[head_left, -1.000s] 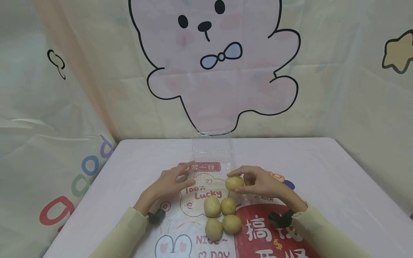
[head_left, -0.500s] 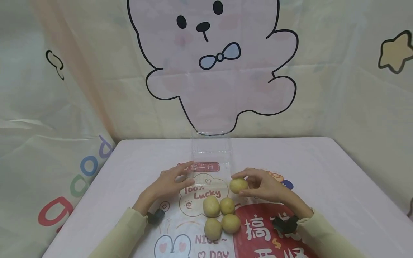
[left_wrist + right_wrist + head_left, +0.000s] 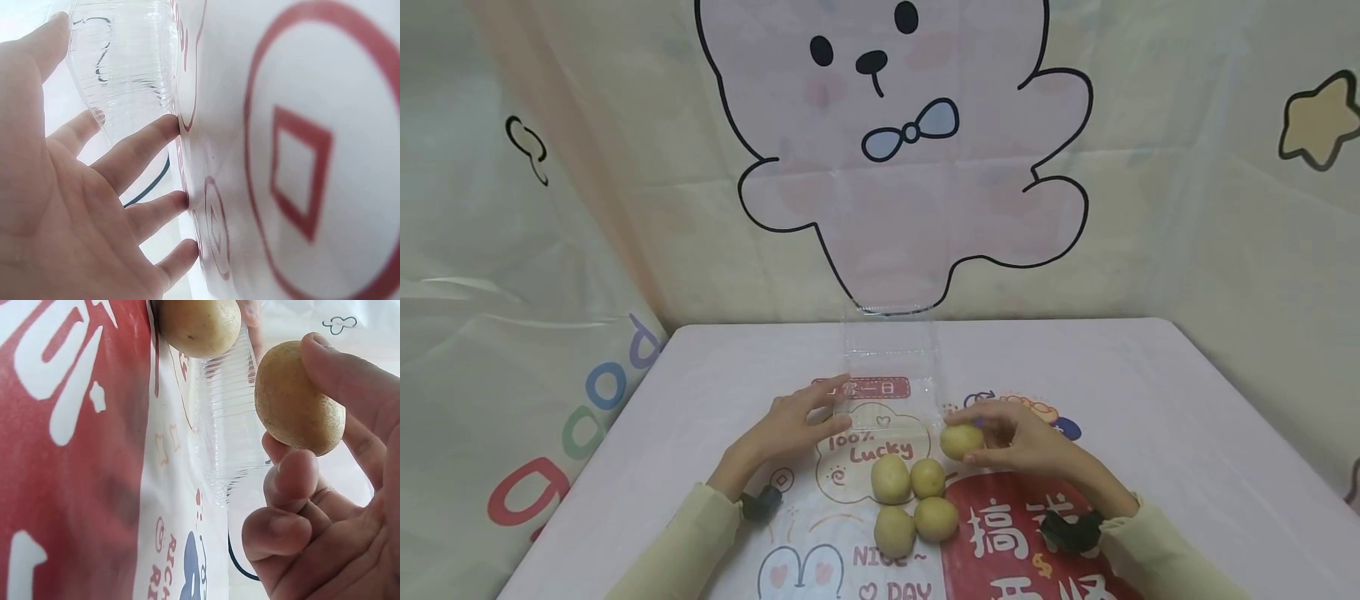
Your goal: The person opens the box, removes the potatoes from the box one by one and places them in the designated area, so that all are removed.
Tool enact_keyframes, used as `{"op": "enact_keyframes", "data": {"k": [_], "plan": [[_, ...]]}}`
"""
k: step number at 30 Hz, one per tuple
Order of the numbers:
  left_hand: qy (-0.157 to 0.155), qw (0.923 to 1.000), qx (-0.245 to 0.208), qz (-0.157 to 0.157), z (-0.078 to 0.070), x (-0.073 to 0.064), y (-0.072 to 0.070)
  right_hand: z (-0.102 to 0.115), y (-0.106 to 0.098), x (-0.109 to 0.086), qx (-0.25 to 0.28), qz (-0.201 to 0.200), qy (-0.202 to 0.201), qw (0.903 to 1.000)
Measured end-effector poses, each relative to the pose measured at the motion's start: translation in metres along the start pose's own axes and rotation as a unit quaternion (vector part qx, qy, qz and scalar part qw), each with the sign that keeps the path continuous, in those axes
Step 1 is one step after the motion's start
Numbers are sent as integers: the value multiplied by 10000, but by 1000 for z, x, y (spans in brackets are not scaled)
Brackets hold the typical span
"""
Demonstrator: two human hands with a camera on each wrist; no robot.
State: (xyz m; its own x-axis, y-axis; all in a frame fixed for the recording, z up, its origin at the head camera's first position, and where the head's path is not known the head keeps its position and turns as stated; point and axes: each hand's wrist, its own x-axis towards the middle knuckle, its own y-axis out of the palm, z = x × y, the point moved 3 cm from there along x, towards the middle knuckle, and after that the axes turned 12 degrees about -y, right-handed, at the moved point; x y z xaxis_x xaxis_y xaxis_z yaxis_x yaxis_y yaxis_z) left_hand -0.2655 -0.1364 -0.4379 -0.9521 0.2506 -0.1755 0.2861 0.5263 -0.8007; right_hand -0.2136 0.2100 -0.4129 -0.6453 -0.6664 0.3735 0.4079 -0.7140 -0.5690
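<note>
A small yellow potato [image 3: 961, 442] is pinched between the thumb and fingers of my right hand [image 3: 1022, 437]. The right wrist view shows that potato [image 3: 294, 400] held off the table, with the thumb on one side. My left hand [image 3: 793, 427] lies at the left side of a clear plastic box [image 3: 891, 367], fingers spread and fairly straight. In the left wrist view its thumb and a finger are at the wall of the box [image 3: 125, 56], and other fingertips touch the mat. Several more potatoes [image 3: 891, 479] sit grouped on the mat in front of the box.
A printed mat [image 3: 850, 521] with red and white drawings covers the middle of the white table [image 3: 1075, 358]. The box's transparent lid stands raised at its back. Behind the table hangs a curtain [image 3: 625, 208] with a bear drawing.
My right hand has moved a little to the right and nearer to me, carrying the potato. The left hand, the box and the grouped potatoes stay in place.
</note>
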Motion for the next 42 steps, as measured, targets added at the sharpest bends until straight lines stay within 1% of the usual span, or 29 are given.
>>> {"op": "enact_keyframes", "data": {"k": [12,17,25,30,31,34,37,42], "plan": [[-5,10000,-12,-1,1,1,1,-1,3,-8,123,57,296,9995],[0,10000,-24,-11,0,0,0,-3,4,-12,229,140,346,9990],[6,10000,-26,-2,0,0,0,-2,9,-18,417,485,419,9971],[36,10000,-13,-10,0,0,0,-1,11,-21,535,691,715,9936],[36,10000,-8,-9,0,0,0,-1,12,-21,574,727,724,9931],[30,10000,-20,-10,1,1,0,-2,13,-21,669,829,668,9921],[20,10000,-33,-14,2,1,0,-3,14,-21,745,951,509,9914],[15,10000,-64,8,2,2,1,-5,17,-21,645,1150,333,9907]]}}
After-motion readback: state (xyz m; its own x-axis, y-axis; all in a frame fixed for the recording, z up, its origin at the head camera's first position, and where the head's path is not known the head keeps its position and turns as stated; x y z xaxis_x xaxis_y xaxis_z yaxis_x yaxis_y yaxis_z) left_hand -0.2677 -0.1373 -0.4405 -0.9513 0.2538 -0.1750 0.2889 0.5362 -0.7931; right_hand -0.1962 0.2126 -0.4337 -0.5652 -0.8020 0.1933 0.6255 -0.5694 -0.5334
